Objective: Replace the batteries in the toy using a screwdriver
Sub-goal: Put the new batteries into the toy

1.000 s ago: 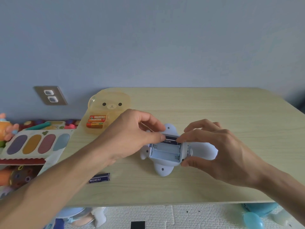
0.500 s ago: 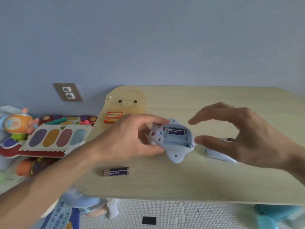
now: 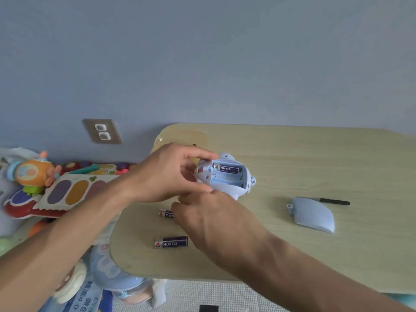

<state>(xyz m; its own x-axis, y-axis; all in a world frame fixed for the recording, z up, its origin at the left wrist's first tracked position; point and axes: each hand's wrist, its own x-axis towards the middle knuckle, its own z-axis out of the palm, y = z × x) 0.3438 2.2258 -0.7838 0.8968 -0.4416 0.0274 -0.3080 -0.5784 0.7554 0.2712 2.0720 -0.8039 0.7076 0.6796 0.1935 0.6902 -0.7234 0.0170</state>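
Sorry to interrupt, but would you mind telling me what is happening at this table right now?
A person is changing batteries in a pale blue toy. The left hand holds the toy tilted up, its battery compartment open with one battery seated and the other slots empty. The right hand reaches toward a loose battery on the table; another battery lies nearer the edge. The removed cover and a screwdriver lie to the right.
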